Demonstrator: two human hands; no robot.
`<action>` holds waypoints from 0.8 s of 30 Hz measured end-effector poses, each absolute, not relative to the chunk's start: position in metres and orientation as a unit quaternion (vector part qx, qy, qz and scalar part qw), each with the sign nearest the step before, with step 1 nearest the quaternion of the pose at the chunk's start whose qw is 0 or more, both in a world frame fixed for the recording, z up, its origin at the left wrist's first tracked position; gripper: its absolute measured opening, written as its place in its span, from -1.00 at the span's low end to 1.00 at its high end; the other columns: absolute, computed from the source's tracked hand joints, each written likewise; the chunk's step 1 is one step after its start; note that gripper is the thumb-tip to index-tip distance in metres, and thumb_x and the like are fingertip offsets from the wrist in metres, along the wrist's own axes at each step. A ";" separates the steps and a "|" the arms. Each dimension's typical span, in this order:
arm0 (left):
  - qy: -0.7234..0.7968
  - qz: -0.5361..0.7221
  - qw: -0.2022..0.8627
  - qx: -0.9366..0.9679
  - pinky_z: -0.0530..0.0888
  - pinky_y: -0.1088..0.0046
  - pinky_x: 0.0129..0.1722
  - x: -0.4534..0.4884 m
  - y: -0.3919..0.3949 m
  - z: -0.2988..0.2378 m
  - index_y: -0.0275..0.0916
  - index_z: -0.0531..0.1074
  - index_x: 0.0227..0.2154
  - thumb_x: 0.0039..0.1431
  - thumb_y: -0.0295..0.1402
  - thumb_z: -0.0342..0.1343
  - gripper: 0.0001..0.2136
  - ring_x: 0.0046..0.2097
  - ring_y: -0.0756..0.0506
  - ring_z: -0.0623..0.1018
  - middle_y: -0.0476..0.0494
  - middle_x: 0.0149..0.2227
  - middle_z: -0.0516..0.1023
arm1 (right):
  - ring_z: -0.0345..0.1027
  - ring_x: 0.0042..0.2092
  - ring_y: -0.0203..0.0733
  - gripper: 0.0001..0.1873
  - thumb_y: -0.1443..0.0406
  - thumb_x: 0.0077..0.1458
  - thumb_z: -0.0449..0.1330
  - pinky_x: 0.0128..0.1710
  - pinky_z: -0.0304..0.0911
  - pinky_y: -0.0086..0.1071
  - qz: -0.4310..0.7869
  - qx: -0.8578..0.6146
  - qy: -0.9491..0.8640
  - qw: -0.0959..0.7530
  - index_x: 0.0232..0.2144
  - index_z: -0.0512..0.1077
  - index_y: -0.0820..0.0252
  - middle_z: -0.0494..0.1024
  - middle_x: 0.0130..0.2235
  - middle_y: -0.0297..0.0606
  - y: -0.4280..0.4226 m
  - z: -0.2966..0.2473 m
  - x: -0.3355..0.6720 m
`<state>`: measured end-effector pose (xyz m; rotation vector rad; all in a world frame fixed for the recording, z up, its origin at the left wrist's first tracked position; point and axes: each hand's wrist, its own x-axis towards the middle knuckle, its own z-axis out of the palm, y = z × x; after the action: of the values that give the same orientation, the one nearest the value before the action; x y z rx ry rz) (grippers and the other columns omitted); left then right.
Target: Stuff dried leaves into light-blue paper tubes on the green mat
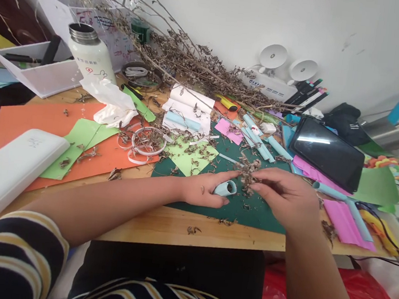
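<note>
My left hand (205, 188) is curled round a small light-blue paper tube (226, 188) whose open end faces right. Just to its right, my right hand (286, 195) has its fingertips pinched on a clump of dried brown plant bits (248, 174), held right at the tube's mouth. Both hands hover over a dark green cutting mat (250, 213) near the front edge of the wooden desk. Dry crumbs lie scattered on the mat below them.
Behind the hands lie more blue paper tubes (258, 142), pink paper (346, 219), green paper (191, 156), orange sheets (44, 122), tape rolls (148, 141), a black tablet (327, 152), dried branches (181, 56), a white bottle (89, 55) and a white case (6, 170) at the left.
</note>
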<state>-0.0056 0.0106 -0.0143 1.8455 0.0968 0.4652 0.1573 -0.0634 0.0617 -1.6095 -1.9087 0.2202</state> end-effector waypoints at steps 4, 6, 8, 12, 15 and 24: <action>0.048 0.189 0.578 0.792 0.21 0.58 -0.54 -0.003 0.012 -0.010 -0.31 0.22 -0.46 -0.08 -0.41 -0.03 -0.90 -0.54 0.09 0.18 0.09 -0.61 0.13 | 0.37 -0.37 -0.28 -0.90 0.33 -0.07 0.14 -0.40 0.30 -0.43 0.080 -0.519 -0.790 0.315 -0.42 0.43 0.13 0.50 -0.42 -0.30 -0.062 0.064 0.140; 0.049 0.170 0.577 0.797 0.20 0.59 -0.54 -0.003 0.012 -0.007 -0.30 0.18 -0.57 -0.08 -0.42 -0.04 -0.92 -0.55 0.10 0.19 0.09 -0.62 0.13 | 0.36 -0.36 -0.28 -0.89 0.35 -0.06 0.13 -0.39 0.30 -0.42 0.054 -0.498 -0.812 0.300 -0.41 0.44 0.15 0.49 -0.42 -0.27 -0.061 0.064 0.138; 0.056 0.165 0.581 0.795 0.22 0.59 -0.53 -0.002 0.011 -0.005 -0.30 0.17 -0.58 -0.07 -0.43 -0.05 -0.92 -0.53 0.09 0.21 0.07 -0.60 0.16 | 0.34 -0.33 -0.26 -0.87 0.36 -0.04 0.11 -0.35 0.29 -0.38 0.019 -0.481 -0.830 0.281 -0.39 0.43 0.16 0.47 -0.40 -0.24 -0.061 0.064 0.139; 0.078 0.189 0.567 0.798 0.27 0.58 -0.46 -0.001 0.010 -0.007 -0.31 0.20 -0.47 -0.08 -0.43 -0.03 -0.92 -0.47 0.08 0.24 0.04 -0.51 0.24 | 0.30 -0.26 -0.19 -0.80 0.40 -0.03 0.07 -0.30 0.25 -0.26 -0.035 -0.435 -0.869 0.233 -0.29 0.40 0.20 0.43 -0.31 -0.16 -0.065 0.063 0.143; 0.066 0.210 0.557 0.800 0.29 0.58 -0.42 0.000 0.010 -0.011 -0.29 0.20 -0.38 -0.09 -0.44 -0.02 -0.85 -0.43 0.07 0.25 0.03 -0.45 0.26 | 0.27 -0.25 -0.19 -0.79 0.41 -0.05 0.08 -0.32 0.24 -0.27 -0.043 -0.426 -0.870 0.243 -0.28 0.38 0.23 0.39 -0.25 -0.11 -0.067 0.062 0.142; 0.049 0.204 0.574 0.792 0.26 0.59 -0.45 0.001 0.011 -0.014 -0.29 0.17 -0.44 -0.08 -0.46 -0.07 -0.91 -0.46 0.08 0.23 0.05 -0.50 0.21 | 0.31 -0.27 -0.26 -0.89 0.40 -0.06 0.11 -0.29 0.26 -0.36 0.031 -0.505 -0.811 0.293 -0.40 0.32 0.15 0.43 -0.35 -0.26 -0.063 0.060 0.134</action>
<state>0.0008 0.0115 -0.0136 1.8549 0.1139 0.4780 0.1339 -0.0629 0.0596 -1.3463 -2.1598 0.0823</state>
